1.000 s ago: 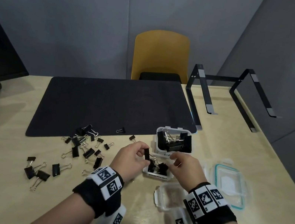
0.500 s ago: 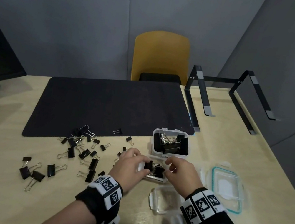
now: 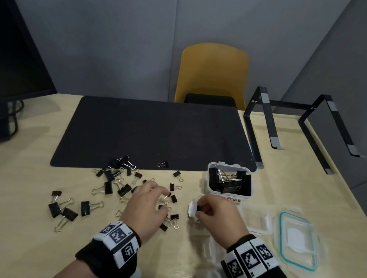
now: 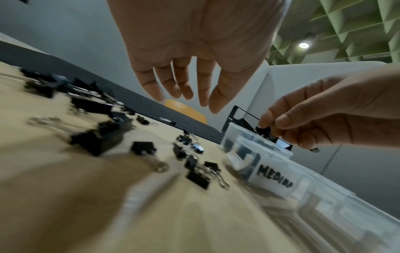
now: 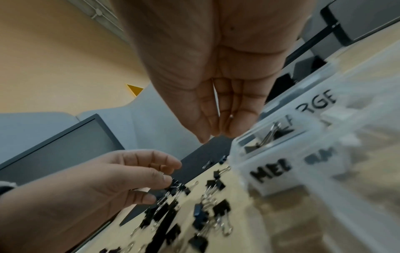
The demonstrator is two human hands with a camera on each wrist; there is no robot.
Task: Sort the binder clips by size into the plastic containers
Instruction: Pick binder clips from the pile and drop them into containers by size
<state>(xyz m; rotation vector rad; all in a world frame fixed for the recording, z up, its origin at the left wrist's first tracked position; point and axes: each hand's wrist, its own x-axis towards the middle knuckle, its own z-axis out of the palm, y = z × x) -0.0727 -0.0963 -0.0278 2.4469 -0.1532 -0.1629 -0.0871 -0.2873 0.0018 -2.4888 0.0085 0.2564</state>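
Many black binder clips (image 3: 121, 184) lie loose on the wooden table (image 3: 6, 218), several bigger ones (image 3: 64, 208) at the left. My left hand (image 3: 165, 202) hovers over the small clips with relaxed, empty fingers (image 4: 186, 95). My right hand (image 3: 200, 208) pinches a black clip (image 4: 265, 131) just above the container labelled MEDIUM (image 4: 275, 178), which it mostly hides in the head view. Behind it stands the LARGE container (image 3: 209, 167), holding several big clips.
A black mat (image 3: 154, 134) covers the table's middle. A clear lid (image 3: 254, 217) and a teal-rimmed lid (image 3: 296, 240) lie to the right. A laptop stand (image 3: 300, 129) is at the back right, a monitor (image 3: 3, 60) at the left, a yellow chair (image 3: 212, 75) behind.
My left hand has let go at the medium container and moved left over the loose small clips. My right hand stays at that container with a clip.
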